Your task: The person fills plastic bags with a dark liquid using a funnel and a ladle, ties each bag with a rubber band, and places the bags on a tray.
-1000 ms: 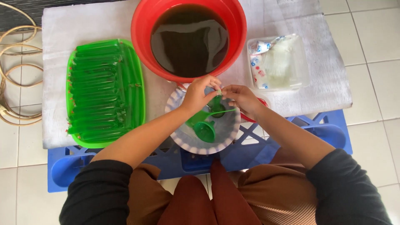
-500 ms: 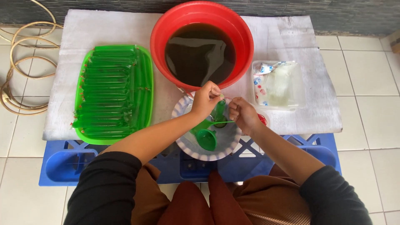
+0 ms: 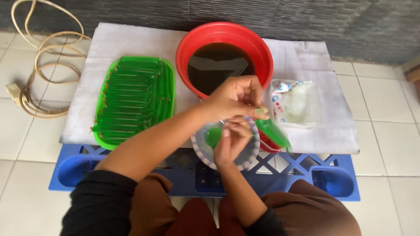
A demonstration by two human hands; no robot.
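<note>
Pinching the top of a slim green filled tube bag (image 3: 272,132), the left hand (image 3: 234,99) sits just in front of the red basin (image 3: 224,38) of dark liquid, fingers closed on the bag's neck. The bag hangs slantwise to the right of the basin's near rim. The right hand (image 3: 232,140) is below it, fingertips together at the same neck, over a small patterned bowl (image 3: 247,159). A green tray (image 3: 133,98) of finished tubes lies left of the basin; a clear packet (image 3: 297,102) lies right.

A red basin (image 3: 183,52) of dark brown liquid, a bright green tray (image 3: 168,70), a blue crate (image 3: 332,175) on white tiles (image 3: 385,131).
</note>
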